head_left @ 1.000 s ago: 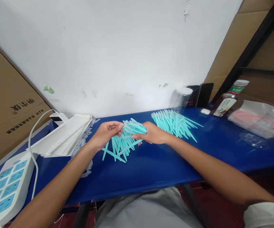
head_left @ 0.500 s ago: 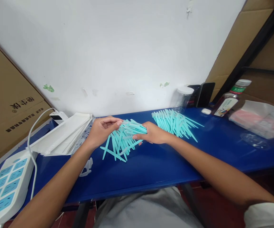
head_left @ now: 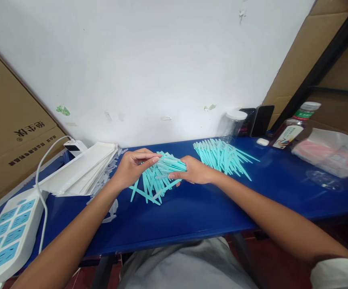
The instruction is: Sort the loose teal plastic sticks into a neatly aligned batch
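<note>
My right hand is closed around a bundle of thin teal plastic sticks with translucent tips, thumb across the near side. At the tip end of that bundle my left hand is closed in a pinch, thumb against fingers; whatever lies between them is too small to make out. Below both hands a loose pile of the same sticks lies crisscrossed on the blue table. Another heap of teal sticks, laid mostly side by side, is to the right, beyond my right hand.
Small translucent pieces are scattered by my left forearm, beside white paper sleeves. A power strip with a cable is at far left. A lidded jar, phone, bottle and plastic bag stand right.
My left fingers have closed more and moved slightly right along the bundle's tips. The right hand keeps its hold in nearly the same place.
</note>
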Tool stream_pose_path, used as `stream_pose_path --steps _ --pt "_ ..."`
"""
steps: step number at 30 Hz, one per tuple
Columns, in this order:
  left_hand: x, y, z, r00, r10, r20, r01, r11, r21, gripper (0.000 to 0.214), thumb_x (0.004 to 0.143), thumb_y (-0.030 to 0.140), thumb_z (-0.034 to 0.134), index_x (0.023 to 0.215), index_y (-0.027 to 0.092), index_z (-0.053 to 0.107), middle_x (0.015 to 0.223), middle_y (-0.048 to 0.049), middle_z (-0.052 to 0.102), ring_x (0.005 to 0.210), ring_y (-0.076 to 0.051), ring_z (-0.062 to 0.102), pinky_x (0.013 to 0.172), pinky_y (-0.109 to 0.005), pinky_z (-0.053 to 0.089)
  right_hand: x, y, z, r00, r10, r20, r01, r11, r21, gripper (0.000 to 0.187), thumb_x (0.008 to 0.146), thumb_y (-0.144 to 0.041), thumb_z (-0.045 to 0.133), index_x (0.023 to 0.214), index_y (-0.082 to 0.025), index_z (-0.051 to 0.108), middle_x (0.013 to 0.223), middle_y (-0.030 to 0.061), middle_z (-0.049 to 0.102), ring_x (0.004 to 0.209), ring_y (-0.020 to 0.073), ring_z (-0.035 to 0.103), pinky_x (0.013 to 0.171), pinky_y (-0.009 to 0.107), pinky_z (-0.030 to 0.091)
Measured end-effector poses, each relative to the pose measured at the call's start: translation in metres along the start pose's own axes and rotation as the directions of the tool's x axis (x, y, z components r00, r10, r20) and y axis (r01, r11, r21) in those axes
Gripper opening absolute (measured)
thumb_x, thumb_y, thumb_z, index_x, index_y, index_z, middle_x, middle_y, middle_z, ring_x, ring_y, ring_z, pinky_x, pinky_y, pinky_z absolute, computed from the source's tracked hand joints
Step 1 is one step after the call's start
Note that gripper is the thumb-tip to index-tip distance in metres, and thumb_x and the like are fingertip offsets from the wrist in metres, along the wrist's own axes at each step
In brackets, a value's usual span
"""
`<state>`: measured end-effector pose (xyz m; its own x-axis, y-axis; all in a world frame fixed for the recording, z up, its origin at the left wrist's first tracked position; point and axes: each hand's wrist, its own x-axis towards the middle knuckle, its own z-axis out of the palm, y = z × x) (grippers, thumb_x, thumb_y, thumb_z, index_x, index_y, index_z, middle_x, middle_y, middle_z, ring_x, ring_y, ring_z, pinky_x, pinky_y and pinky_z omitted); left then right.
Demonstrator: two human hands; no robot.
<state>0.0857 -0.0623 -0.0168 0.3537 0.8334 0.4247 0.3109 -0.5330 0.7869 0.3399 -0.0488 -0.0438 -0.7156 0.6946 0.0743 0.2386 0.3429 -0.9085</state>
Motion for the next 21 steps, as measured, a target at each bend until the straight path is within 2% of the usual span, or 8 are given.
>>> stream_pose_path --steps 5,8,10,12,14,16,21 --pt "-0.001 -0.001 0.003 0.999 -0.028 -0.023 0.028 1.0 -0.009 0.028 0.094 0.039 0.07 0.111 0.02 0.081 0.114 -0.0107 0.077 0.1 -0.024 0.071 0.086 -0.034 0.057 -0.001 -0.002 -0.001 1.0 0.029 0.005 -0.029 0.999 0.039 0.045 0.085 -0.06 0.072 0.087 -0.015 0.067 0.069 0.0028 0.074 0.04 0.0089 0.048 0.038 0.022 0.037" --pt "-0.002 -0.002 0.005 0.991 -0.061 -0.116 0.055 0.997 -0.048 0.032 0.089 0.039 0.076 0.112 0.017 0.079 0.105 -0.0105 0.079 0.093 -0.024 0.072 0.08 -0.033 0.058 -0.001 -0.003 -0.001 0.999 0.038 -0.004 -0.038 0.996 0.076 0.045 0.083 -0.059 0.075 0.083 -0.015 0.066 0.067 0.0026 0.073 0.04 0.0084 0.047 0.038 0.022 0.037" --pt "-0.002 -0.001 0.006 0.982 -0.018 -0.187 0.018 1.0 -0.006 0.026 0.09 0.038 0.075 0.104 0.017 0.08 0.098 -0.0091 0.079 0.088 -0.022 0.072 0.077 -0.032 0.057 -0.001 -0.003 -0.002 0.999 0.042 -0.009 -0.041 0.994 0.102 0.045 0.081 -0.058 0.077 0.083 -0.015 0.066 0.066 0.0017 0.073 0.04 0.0083 0.047 0.039 0.022 0.037" --pt "-0.003 0.003 0.007 0.97 0.083 -0.23 -0.062 0.993 0.098 0.02 0.093 0.035 0.072 0.096 0.019 0.082 0.096 -0.0077 0.078 0.088 -0.021 0.071 0.079 -0.031 0.055 -0.001 -0.004 -0.002 0.999 0.04 -0.014 -0.038 0.992 0.122 0.044 0.08 -0.058 0.078 0.082 -0.015 0.066 0.065 0.001 0.072 0.04 0.0084 0.047 0.039 0.022 0.037" --pt "-0.004 0.008 0.008 0.957 0.174 -0.233 -0.133 0.975 0.18 0.018 0.095 0.031 0.068 0.095 0.021 0.083 0.098 -0.0065 0.078 0.09 -0.02 0.071 0.082 -0.031 0.054 -0.001 -0.004 -0.002 0.999 0.032 -0.012 -0.03 0.99 0.136 0.044 0.08 -0.057 0.079 0.081 -0.015 0.065 0.065 0.0012 0.072 0.04 0.0084 0.048 0.038 0.022 0.037" --pt "-0.005 0.012 0.009 0.95 0.215 -0.226 -0.169 0.963 0.209 0.018 0.096 0.028 0.067 0.1 0.024 0.084 0.1 -0.0057 0.077 0.093 -0.02 0.071 0.084 -0.032 0.053 0.0 -0.003 -0.002 1.0 0.028 -0.008 -0.027 0.989 0.148 0.045 0.08 -0.058 0.079 0.082 -0.015 0.065 0.067 0.0021 0.073 0.04 0.0081 0.047 0.038 0.022 0.036" --pt "-0.006 0.013 0.009 0.965 0.186 -0.186 -0.16 0.976 0.145 0.02 0.098 0.029 0.065 0.106 0.026 0.083 0.105 -0.0061 0.075 0.098 -0.021 0.069 0.088 -0.033 0.052 0.0 -0.002 -0.001 0.999 0.043 -0.024 -0.038 0.984 0.171 0.045 0.079 -0.058 0.079 0.083 -0.015 0.066 0.068 0.0029 0.073 0.04 0.008 0.047 0.038 0.022 0.035"
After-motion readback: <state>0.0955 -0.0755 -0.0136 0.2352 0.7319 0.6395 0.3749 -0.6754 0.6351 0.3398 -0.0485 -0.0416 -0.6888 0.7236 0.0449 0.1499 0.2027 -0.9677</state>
